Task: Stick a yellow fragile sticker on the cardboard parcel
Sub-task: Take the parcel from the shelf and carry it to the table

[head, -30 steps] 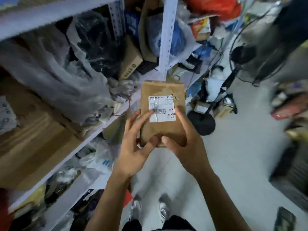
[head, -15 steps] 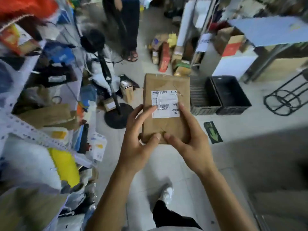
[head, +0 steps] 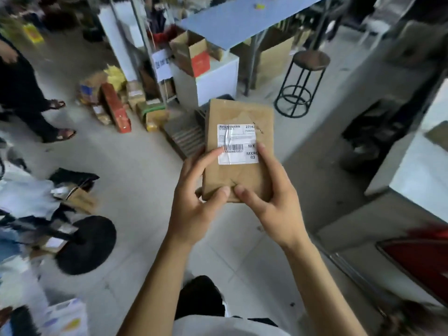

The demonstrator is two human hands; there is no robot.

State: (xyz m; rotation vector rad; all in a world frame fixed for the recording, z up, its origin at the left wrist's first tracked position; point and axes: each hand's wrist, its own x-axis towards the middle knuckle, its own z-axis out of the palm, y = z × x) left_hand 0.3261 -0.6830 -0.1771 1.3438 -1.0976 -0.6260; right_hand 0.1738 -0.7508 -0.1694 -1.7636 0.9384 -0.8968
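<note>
A flat brown cardboard parcel (head: 238, 151) is held up in front of the person, above the pale tiled floor (head: 135, 170), gripped between both bare hands at its lower half. The left hand (head: 194, 209) wraps the parcel's left edge, its thumb pressed on the front face near the bottom and its forefinger reaching up to touch the lower left corner of a white printed shipping label with a barcode (head: 237, 144). The right hand (head: 274, 202) clasps the right edge in the same way, thumb on the front near the bottom, almost meeting the left thumb, and forefinger lying along the label's right side. The remaining fingers of both hands are behind the parcel and hidden. The parcel stands nearly upright, its top tilted a little away, and the label sits in the middle of the face, creased.

Beyond the parcel, on the floor, lies a dark slatted crate (head: 186, 137), and further right stands a black metal stool with a round seat (head: 303, 81). A blue-topped table (head: 242, 20) stands behind; small yellow things lie on it, too blurred to identify. At far left are the sandalled feet of another person (head: 58, 120).
</note>
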